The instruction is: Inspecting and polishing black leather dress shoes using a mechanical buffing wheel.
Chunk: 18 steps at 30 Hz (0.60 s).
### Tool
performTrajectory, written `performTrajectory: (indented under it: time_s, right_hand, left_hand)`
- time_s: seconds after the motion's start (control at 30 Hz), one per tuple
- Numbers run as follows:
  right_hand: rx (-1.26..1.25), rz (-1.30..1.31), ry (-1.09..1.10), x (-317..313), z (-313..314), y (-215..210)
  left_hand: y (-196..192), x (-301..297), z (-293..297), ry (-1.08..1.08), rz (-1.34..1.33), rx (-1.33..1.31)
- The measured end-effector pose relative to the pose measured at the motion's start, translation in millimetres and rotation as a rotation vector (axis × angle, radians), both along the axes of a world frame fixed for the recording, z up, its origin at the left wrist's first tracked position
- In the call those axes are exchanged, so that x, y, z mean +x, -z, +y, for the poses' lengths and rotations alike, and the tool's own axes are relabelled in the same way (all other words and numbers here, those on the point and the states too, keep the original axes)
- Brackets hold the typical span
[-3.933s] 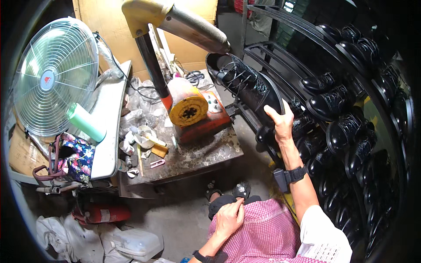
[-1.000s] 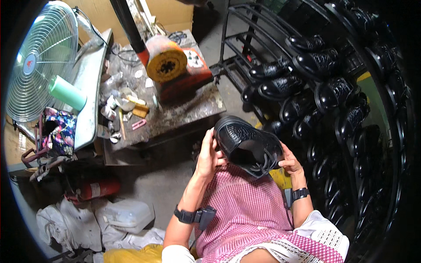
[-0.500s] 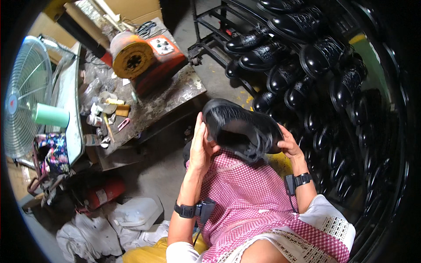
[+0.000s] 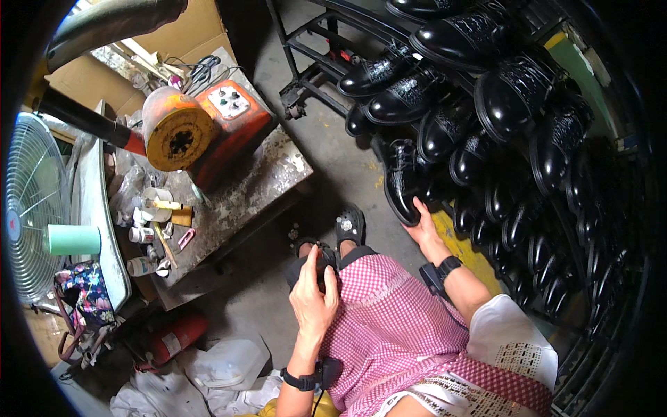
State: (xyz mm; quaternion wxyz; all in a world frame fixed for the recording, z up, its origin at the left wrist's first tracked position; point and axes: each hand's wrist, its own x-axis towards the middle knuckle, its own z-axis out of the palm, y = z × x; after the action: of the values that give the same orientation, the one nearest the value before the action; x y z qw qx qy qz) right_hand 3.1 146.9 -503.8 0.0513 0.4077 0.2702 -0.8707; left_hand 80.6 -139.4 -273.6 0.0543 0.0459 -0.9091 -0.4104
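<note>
Shoe [image 4: 401,184] and left grip [image 4: 314,302] have just parted. Half a second ago you had a black shoe, seemingly this one, between both hands above your checked apron [image 4: 396,306], its opening turned up toward you. Now it is right of the frame's centre, toe pointing down the picture, laces toward the top, close by the lower left part of the black rack [image 4: 283,40]. Your right grip [image 4: 426,231] alone has it, thumb at the side of the toe and the other fingers mostly hidden, so it looks closed on the toe end. Your left grip has dropped lower in the frame, beside your dark trousers [image 4: 296,272], thumb spread away from the fingers and nothing clearly in it.

The view has swung too: the bench [image 4: 288,163] and its orange machine [image 4: 243,132] sit further left, so you seem to have turned toward the rack. That suggests the two-handed handling of this shoe is over, and it is at the racking stage beside the glossy black shoes [image 4: 511,101] at upper right. Whether the rack bears its weight, you cannot tell; the sole is hidden.
</note>
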Motion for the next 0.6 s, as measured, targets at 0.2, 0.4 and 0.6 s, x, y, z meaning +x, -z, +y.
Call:
performTrajectory:
  time_s: [0.2,0.4,0.6]
  right_hand:
    - [-0.126,0.106,0.015,-128,-30,46]
    - [0.189,-0.323,-0.173,-137,-32,79]
    - [0.158,-0.45,0.104,-132,-23,93]
  left_hand:
    - [-3,-10,4,-0.003,0.003,0.01]
    - [2,-13,4,-0.022,-0.017,0.078]
    - [4,-13,4,0.008,-0.009,0.048]
